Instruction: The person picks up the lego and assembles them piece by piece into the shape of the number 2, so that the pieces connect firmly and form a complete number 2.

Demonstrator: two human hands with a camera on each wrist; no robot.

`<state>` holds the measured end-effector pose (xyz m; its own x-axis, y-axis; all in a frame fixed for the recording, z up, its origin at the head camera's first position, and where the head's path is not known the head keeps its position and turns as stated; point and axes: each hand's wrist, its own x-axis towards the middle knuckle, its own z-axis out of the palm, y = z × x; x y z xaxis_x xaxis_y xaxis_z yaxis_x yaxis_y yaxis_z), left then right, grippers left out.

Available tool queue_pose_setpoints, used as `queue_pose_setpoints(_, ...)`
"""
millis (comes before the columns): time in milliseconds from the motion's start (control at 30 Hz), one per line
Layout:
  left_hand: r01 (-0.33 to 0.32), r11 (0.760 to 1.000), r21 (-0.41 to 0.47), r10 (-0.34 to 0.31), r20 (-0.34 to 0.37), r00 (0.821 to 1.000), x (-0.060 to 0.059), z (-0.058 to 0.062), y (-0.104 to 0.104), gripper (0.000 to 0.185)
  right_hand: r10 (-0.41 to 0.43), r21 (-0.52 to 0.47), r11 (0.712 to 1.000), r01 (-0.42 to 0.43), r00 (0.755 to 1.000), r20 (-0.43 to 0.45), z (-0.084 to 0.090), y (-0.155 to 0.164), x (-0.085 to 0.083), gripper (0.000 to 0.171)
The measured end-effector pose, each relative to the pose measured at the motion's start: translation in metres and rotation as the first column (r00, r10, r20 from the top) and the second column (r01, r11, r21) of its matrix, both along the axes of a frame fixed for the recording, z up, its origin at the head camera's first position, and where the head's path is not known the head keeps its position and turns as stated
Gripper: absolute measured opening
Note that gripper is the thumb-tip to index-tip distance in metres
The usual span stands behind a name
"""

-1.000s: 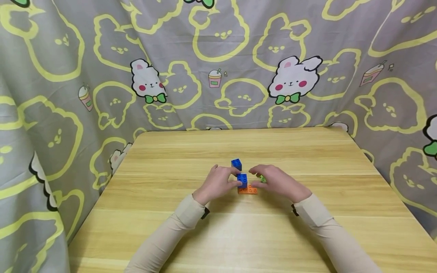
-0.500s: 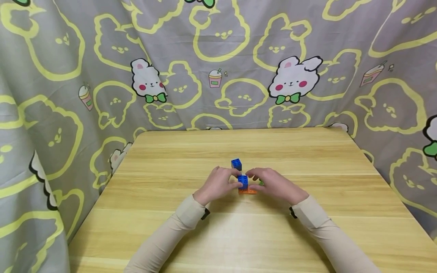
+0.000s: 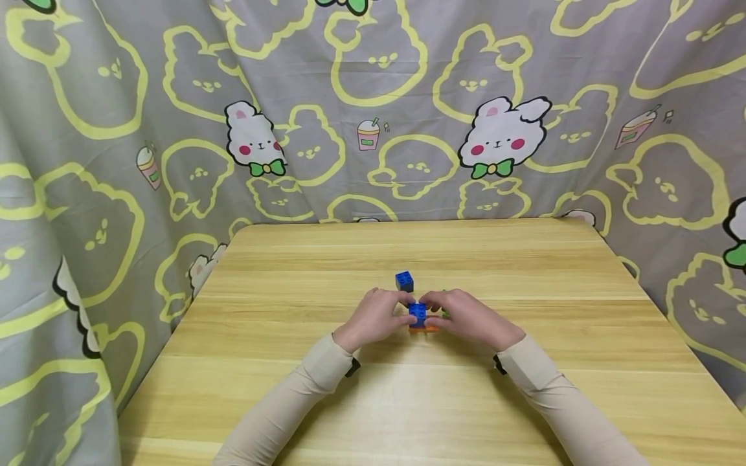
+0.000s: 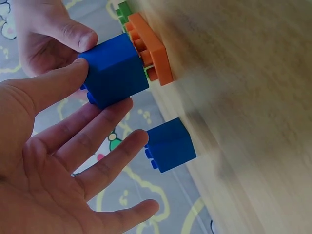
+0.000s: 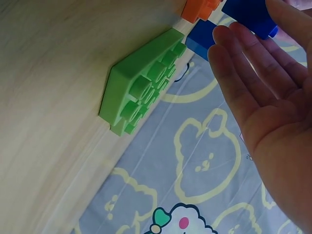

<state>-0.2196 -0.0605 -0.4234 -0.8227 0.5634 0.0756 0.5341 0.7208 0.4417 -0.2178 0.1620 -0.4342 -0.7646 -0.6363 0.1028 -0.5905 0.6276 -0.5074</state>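
A blue building brick (image 3: 417, 312) is pinched between the thumb and fingers of my left hand (image 3: 377, 317). My right hand (image 3: 466, 318) grips the same brick from the other side, thumb near the left thumb. Beneath the brick lies a flat orange building brick (image 4: 152, 48) on the table, its studs facing up towards the blue one. In the left wrist view a narrow band of orange studs shows between the two. My left ring and little fingers are spread away from the brick.
A second blue brick (image 3: 404, 281) stands on the table just behind the hands. Close to the right hand lies a flat green brick (image 5: 141, 85), studs up. A patterned curtain (image 3: 361, 175) hangs beyond the wooden table (image 3: 408, 408).
My right hand has moved left and closed in on the blue brick held by the left hand. The brick has shifted slightly right and towards me, over the orange one.
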Motion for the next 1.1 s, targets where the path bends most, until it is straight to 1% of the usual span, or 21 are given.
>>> queue_pose_setpoints(233,0.003,1.0,0.02,-0.003,0.017,1.0,0.001,-0.001,-0.001,0.03,-0.007,-0.007,1.0,0.007,1.0,0.026,-0.001,0.0,0.001,0.033)
queue_pose_setpoints(333,-0.001,0.999,0.036,0.0,0.04,0.999,0.0,-0.001,-0.001,0.03,-0.006,-0.02,1.0,0.007,0.999,0.037,-0.001,0.0,0.001,0.03)
queue_pose_setpoints(400,-0.003,0.998,0.062,-0.001,0.069,0.998,-0.001,-0.002,-0.001,0.029,-0.004,-0.031,1.0,0.005,0.999,0.044,-0.001,-0.001,0.001,0.028)
queue_pose_setpoints(500,-0.004,0.991,0.13,-0.015,0.145,0.989,-0.002,-0.003,-0.002,0.027,0.0,-0.043,0.999,0.002,0.999,0.05,-0.001,-0.001,0.001,0.027)
queue_pose_setpoints(600,-0.011,0.98,0.198,-0.032,0.216,0.976,-0.004,-0.005,-0.004,0.026,-0.003,-0.045,0.999,0.005,0.999,0.054,-0.002,-0.001,0.001,0.027)
queue_pose_setpoints(667,-0.016,0.975,0.222,-0.04,0.247,0.968,-0.005,-0.006,-0.004,0.026,-0.004,-0.047,0.999,0.007,0.998,0.06,-0.002,-0.001,0.001,0.026)
queue_pose_setpoints(900,-0.028,0.964,0.264,-0.062,0.326,0.943,-0.009,-0.011,-0.008,0.024,-0.001,-0.07,0.998,0.007,0.995,0.097,-0.004,-0.002,0.001,0.028)
queue_pose_setpoints(1100,-0.044,0.963,0.267,-0.053,0.344,0.937,-0.012,-0.014,-0.009,0.027,-0.002,-0.086,0.996,0.013,0.992,0.127,-0.005,-0.002,0.001,0.028)
